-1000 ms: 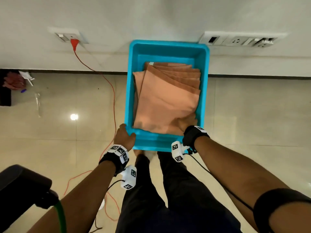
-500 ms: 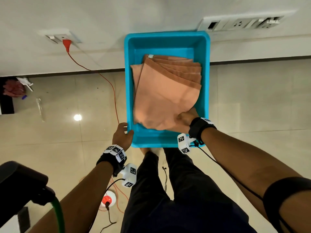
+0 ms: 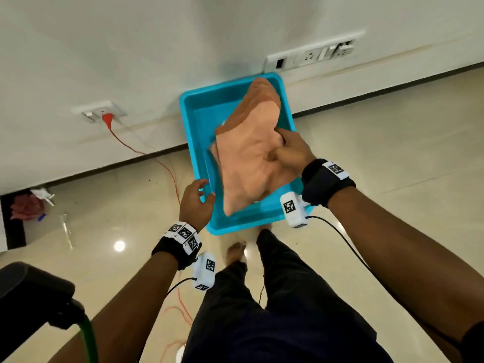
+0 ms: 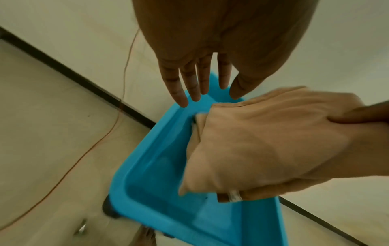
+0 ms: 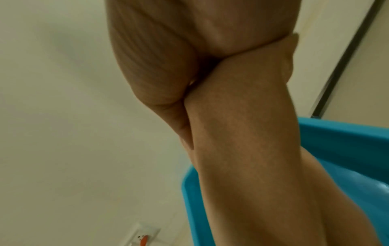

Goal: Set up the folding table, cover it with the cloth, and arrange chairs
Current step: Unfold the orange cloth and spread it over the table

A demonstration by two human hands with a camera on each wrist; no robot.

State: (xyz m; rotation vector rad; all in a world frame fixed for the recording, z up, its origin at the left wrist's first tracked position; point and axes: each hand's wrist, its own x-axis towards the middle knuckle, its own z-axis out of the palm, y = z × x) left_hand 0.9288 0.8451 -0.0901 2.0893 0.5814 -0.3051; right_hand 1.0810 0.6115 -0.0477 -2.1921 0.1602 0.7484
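Since the earlier frames my right hand (image 3: 289, 150) has lifted the cloth (image 3: 248, 158) up from lying flat in the tub (image 3: 199, 121); it now hangs bunched above the basin, and my left hand (image 3: 196, 203) has come off the near-left rim.

Right hand: fingers curled tight, clamped on a fistful of the cloth at its right edge, wrist bent, forearm reaching in from lower right. In the right wrist view the fabric (image 5: 248, 141) runs down from the palm over the tub's edge (image 5: 336, 133).

Left hand: fingers (image 4: 190, 79) straight and spread, holding nothing, poised just over the tub's near-left corner (image 4: 147, 158); can't tell if it touches the rim.

Cloth: peach-orange, soft, folded in several layers with a darker stack of fold edges at the top; creased where I grip, lower corner drooping toward the tub floor. A small white tag (image 4: 234, 196) shows at one edge.

Tub: bright blue, smooth plastic, rectangular, rounded corners, on glossy beige floor tile (image 3: 392, 153) against a white wall (image 3: 157, 48). Orange plug (image 3: 107, 117) in a wall socket, thin orange cord (image 3: 146, 153) trailing across the floor.
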